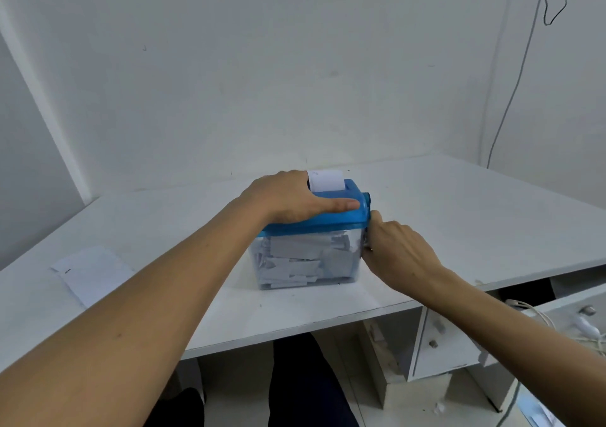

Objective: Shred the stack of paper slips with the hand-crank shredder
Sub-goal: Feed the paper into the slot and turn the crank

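The hand-crank shredder (pixel 352 212) has a blue top and a clear bin (pixel 305 259) packed with white shreds. It stands mid-table. A white paper slip (pixel 326 180) sticks up out of its top slot. My left hand (pixel 292 198) lies flat over the blue top, thumb straight along the front and fingers beside the slip. My right hand (pixel 398 251) is at the shredder's right side, fingers curled round the crank handle, which is mostly hidden. A stack of paper slips (pixel 91 272) lies on the table at the left.
The white table (pixel 459 216) meets walls at the back and left. Below its right part is an open drawer unit (pixel 439 344) with cables (pixel 531 312). A grey cable (pixel 511 92) hangs down the right wall. My legs show under the table's front edge.
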A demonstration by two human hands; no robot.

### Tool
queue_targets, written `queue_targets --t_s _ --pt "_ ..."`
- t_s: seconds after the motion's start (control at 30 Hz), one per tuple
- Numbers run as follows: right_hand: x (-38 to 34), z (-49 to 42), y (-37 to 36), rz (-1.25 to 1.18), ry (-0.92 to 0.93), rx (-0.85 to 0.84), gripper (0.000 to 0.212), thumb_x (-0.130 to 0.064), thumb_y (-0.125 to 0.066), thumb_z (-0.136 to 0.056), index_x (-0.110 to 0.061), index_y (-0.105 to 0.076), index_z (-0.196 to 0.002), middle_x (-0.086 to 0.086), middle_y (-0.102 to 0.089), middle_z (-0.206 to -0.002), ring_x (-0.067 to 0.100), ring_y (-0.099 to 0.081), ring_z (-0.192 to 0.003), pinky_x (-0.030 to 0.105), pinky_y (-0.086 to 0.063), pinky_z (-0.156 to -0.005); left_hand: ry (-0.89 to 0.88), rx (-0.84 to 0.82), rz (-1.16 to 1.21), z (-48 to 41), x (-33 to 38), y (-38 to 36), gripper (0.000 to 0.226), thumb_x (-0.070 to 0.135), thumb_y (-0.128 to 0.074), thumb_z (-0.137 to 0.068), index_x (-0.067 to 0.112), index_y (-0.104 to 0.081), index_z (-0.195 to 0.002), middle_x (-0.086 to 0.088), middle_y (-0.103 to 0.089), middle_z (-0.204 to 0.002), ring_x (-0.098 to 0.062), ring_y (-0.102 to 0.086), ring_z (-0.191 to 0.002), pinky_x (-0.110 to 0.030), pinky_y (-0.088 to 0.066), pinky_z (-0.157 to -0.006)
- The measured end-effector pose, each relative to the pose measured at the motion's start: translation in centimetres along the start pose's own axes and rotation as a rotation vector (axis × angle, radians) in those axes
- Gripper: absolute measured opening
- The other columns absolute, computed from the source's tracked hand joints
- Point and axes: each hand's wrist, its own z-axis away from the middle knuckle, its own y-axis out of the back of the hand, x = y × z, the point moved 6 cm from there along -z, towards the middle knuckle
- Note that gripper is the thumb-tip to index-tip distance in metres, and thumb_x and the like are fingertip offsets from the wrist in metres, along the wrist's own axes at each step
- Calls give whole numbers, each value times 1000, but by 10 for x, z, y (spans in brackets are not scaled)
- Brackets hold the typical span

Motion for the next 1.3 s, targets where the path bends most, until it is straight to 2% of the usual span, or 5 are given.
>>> queue_targets --t_s 0.13,0.4,0.7,0.97,1.3 --pt "-3 1 18 62 15 -88 16 -29 -51 -97 -15 -48 -89 2 -56 -79 18 -54 -68 33 -49 -62 7 -10 -9 2 2 0 104 108 -40 -38 48 -58 -121 15 -63 -120 -20 -60 -105 -42 -51 -93" --pt "-12 -37 82 -193 -151 -716 35 -23 -59 -93 -18 -41 -62 -5 -33 -49 14 -24 -45 21 -20 -43 7 21 2 0 -2 0 88 103 -48 -42 43 -63 -105 15 -66 -100 -13 -63 -90 -39 -55 -83" --pt "-5 -111 84 -253 -112 41 40 -23 -50 -91 -11 -36 -56 6 -43 -58 24 -34 -54 30 -28 -50 -19 44 -2 -3 -3 0 78 99 -54 -50 39 -64 -99 14 -65 -97 -11 -62 -87 -36 -54 -79" --pt "24 -106 -5 -850 -433 -153 26 -20 -53 -95 -13 -47 -71 4 -42 -59 14 -29 -48 21 -26 -42 -31 73 -32 -4 -4 0 82 104 -46 -49 42 -64 -100 16 -65 -96 -10 -62 -87 -35 -54 -77" --pt "27 -43 -29 -843 -502 -270 25 -10 -44 -94 -8 -55 -73 6 -55 -55 12 -39 -41 21 -31 -40 12 75 -12 0 -2 1 102 110 -39 -33 41 -64 -103 17 -66 -98 -11 -62 -89 -38 -54 -80"
